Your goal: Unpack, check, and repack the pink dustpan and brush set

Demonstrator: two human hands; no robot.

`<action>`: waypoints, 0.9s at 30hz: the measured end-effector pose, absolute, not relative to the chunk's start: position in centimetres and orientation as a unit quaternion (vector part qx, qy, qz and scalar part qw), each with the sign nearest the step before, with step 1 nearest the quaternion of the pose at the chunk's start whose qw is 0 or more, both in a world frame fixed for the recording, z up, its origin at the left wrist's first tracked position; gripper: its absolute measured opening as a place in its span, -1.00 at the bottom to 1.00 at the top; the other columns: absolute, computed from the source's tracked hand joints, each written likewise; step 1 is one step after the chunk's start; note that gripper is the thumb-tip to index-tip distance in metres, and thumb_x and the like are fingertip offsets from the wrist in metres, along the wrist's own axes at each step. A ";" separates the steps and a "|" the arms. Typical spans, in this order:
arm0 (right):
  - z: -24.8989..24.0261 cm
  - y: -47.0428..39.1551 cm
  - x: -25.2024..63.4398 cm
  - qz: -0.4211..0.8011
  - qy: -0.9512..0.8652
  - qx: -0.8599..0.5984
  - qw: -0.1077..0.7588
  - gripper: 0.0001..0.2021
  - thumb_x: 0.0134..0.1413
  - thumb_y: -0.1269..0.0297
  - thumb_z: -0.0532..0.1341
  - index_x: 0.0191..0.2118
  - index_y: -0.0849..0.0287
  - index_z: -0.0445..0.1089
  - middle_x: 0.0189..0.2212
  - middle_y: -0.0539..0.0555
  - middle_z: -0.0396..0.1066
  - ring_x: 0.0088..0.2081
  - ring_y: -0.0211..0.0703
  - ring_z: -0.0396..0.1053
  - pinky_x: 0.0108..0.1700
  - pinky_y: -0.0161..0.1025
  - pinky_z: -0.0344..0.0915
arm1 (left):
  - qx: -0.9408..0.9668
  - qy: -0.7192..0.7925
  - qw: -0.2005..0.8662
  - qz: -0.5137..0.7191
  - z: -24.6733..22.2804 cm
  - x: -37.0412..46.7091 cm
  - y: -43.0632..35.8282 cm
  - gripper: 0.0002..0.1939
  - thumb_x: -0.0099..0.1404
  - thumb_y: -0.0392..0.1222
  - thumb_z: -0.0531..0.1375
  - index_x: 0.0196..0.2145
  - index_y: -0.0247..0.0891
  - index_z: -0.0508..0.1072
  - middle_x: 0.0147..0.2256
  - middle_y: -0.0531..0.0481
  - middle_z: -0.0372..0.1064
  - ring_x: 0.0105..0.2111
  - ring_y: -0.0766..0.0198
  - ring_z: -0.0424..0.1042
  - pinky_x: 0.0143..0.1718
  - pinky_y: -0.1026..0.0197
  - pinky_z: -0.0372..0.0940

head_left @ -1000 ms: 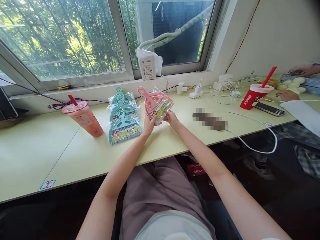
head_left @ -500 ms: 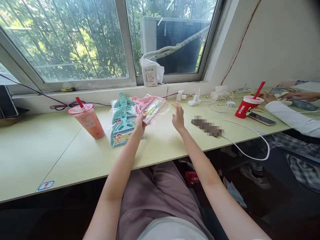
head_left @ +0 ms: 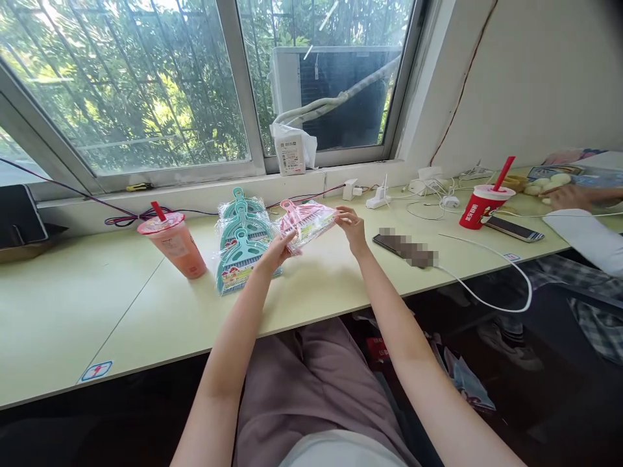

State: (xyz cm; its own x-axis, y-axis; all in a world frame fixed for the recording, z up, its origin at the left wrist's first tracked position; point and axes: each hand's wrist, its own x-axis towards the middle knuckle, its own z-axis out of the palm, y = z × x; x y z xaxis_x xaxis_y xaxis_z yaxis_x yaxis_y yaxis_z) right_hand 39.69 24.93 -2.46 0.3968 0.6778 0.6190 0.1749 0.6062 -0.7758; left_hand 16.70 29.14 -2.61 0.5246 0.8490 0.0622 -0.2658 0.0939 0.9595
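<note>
Two hands meet over a long pale-green desk (head_left: 146,305) that runs left to right under a wide window (head_left: 146,84), its far edge against the sill and its near edge above the person's lap. The left hand (head_left: 275,251) grasps the near end of a pink dustpan set (head_left: 305,222), wrapped in clear plastic and lifted just off the desk; the right hand (head_left: 351,227) pinches the wrapper at its right edge. Just left of it lies a stack of teal dustpan sets (head_left: 242,243), also wrapped, flat on the desk with handles pointing to the window. Left of the stack stands a pink drink cup (head_left: 174,245) with a red straw, near but apart.

Right of the hands a dark phone (head_left: 403,246) lies flat, with a white cable (head_left: 491,285) looping off the near edge. Farther right stand a red cup (head_left: 483,204) and a second phone (head_left: 514,228), and another person's sleeve (head_left: 584,233) rests on the desk at the far right. Chargers and white wires (head_left: 433,188) crowd the far edge below the sill, where a white packet (head_left: 291,148) leans on the glass. A dark screen (head_left: 19,217) sits at the far left.

Bare desk spreads widely to the near left of the drink cup, and a narrower bare strip lies between the hands and the near edge.
</note>
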 end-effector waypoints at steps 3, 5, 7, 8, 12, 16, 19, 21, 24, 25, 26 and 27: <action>-2.1 24.3 39.1 0.106 -0.516 -0.421 0.739 -0.84 -0.01 0.12 0.36 -0.41 0.08 0.52 -0.04 0.10 0.40 0.08 -0.02 0.31 0.10 -0.05 0.28 | 0.583 0.281 0.672 0.361 -3.0 16.9 29.2 -0.50 -0.04 -0.19 0.46 -0.15 -0.35 0.43 -0.37 -0.09 0.46 -0.52 0.29 0.44 -0.47 0.19 0.48; -1.9 23.9 38.8 0.061 -0.511 -0.419 0.748 -0.86 0.03 0.15 0.33 -0.40 0.08 0.52 -0.06 0.11 0.40 0.08 -0.02 0.32 0.16 -0.02 0.24 | 0.600 0.282 0.666 0.340 -3.3 17.2 29.1 -0.44 -0.04 -0.20 0.47 -0.10 -0.34 0.41 -0.34 -0.10 0.47 -0.51 0.26 0.46 -0.44 0.14 0.49; -2.0 23.9 38.6 0.026 -0.501 -0.421 0.756 -0.87 0.06 0.16 0.32 -0.39 0.07 0.52 -0.05 0.10 0.38 0.09 -0.02 0.32 0.18 0.00 0.22 | 0.606 0.283 0.667 0.328 -3.5 17.6 28.9 -0.40 -0.01 -0.18 0.45 -0.03 -0.33 0.37 -0.29 -0.12 0.48 -0.49 0.25 0.47 -0.39 0.09 0.50; -2.1 23.9 38.6 0.015 -0.496 -0.426 0.757 -0.87 0.06 0.15 0.31 -0.39 0.07 0.52 -0.04 0.10 0.37 0.09 -0.01 0.31 0.18 0.00 0.23 | 0.606 0.286 0.666 0.328 -3.6 17.7 28.8 -0.37 0.01 -0.18 0.44 0.01 -0.32 0.35 -0.27 -0.13 0.48 -0.47 0.25 0.47 -0.36 0.07 0.50; -2.9 24.8 38.8 0.007 -0.488 -0.468 0.736 -0.80 0.04 0.09 0.31 -0.39 0.12 0.52 0.02 0.15 0.34 0.07 0.00 0.34 0.07 -0.05 0.34 | 0.604 0.294 0.653 0.350 -3.8 17.9 28.3 -0.25 0.04 -0.21 0.42 0.15 -0.26 0.22 -0.13 -0.17 0.45 -0.38 0.25 0.47 -0.33 0.07 0.50; -3.8 25.9 39.1 0.046 -0.501 -0.474 0.723 -0.72 0.01 0.07 0.31 -0.20 0.12 0.53 0.10 0.18 0.32 0.07 -0.04 0.35 0.01 -0.15 0.38 | 0.612 0.300 0.643 0.349 -3.8 17.5 28.3 -0.26 0.06 -0.22 0.39 0.15 -0.28 0.19 -0.19 -0.14 0.45 -0.44 0.30 0.44 -0.40 0.13 0.48; -4.4 26.6 39.6 0.192 -0.484 -0.462 0.718 -0.53 -0.12 0.11 0.37 -0.03 0.11 0.45 -0.02 0.15 0.45 -0.03 -0.08 0.41 -0.09 -0.18 0.42 | 0.624 0.314 0.635 0.329 -3.4 17.3 28.3 -0.28 0.06 -0.20 0.38 0.13 -0.29 0.19 -0.29 -0.09 0.46 -0.53 0.31 0.42 -0.45 0.15 0.45; -4.7 26.9 39.9 0.322 -0.445 -0.451 0.703 -0.53 -0.22 0.15 0.40 -0.11 0.19 0.47 -0.22 0.13 0.52 -0.21 -0.12 0.45 -0.23 -0.21 0.43 | 0.639 0.319 0.623 0.319 -3.0 17.2 28.0 -0.27 0.07 -0.16 0.37 0.14 -0.28 0.17 -0.32 -0.07 0.46 -0.55 0.30 0.43 -0.49 0.19 0.41; -5.0 27.3 40.1 0.403 -0.361 -0.424 0.726 -0.66 -0.32 0.25 0.40 -0.30 0.27 0.48 -0.42 0.06 0.48 -0.40 -0.23 0.41 -0.36 -0.28 0.39 | 0.671 0.304 0.590 0.331 -2.4 17.7 27.2 -0.25 0.15 0.02 0.32 0.18 -0.24 0.11 -0.27 -0.10 0.45 -0.55 0.31 0.45 -0.57 0.29 0.29; -5.0 27.4 40.2 0.403 -0.330 -0.417 0.745 -0.69 -0.33 0.29 0.38 -0.33 0.27 0.47 -0.44 0.04 0.47 -0.42 -0.26 0.39 -0.37 -0.30 0.38 | 0.682 0.295 0.578 0.339 -2.3 18.0 26.9 -0.21 0.15 0.06 0.31 0.21 -0.23 0.07 -0.22 -0.12 0.44 -0.53 0.31 0.46 -0.59 0.31 0.26; -5.0 27.4 40.2 0.399 -0.301 -0.411 0.762 -0.70 -0.35 0.31 0.36 -0.34 0.26 0.46 -0.46 0.02 0.46 -0.44 -0.28 0.38 -0.38 -0.31 0.37 | 0.692 0.288 0.563 0.348 -2.3 18.3 26.6 -0.13 0.12 0.08 0.34 0.24 -0.22 0.02 -0.17 -0.15 0.42 -0.50 0.32 0.46 -0.59 0.32 0.24; -5.1 27.4 40.2 0.396 -0.279 -0.407 0.775 -0.71 -0.36 0.33 0.35 -0.34 0.25 0.46 -0.46 0.00 0.45 -0.44 -0.30 0.37 -0.38 -0.32 0.37 | 0.702 0.285 0.546 0.359 -2.4 18.7 26.3 -0.02 0.05 0.05 0.39 0.27 -0.21 -0.04 -0.12 -0.17 0.40 -0.48 0.33 0.45 -0.57 0.32 0.25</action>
State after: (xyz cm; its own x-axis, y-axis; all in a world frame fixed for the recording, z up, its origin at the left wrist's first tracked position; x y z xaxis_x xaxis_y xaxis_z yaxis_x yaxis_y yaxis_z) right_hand 40.22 27.45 -5.07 0.5310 0.8401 0.1108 -0.3858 0.3561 -0.8511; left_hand 18.68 26.32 -2.45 0.5800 0.7913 0.1935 0.0072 -0.2425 0.9701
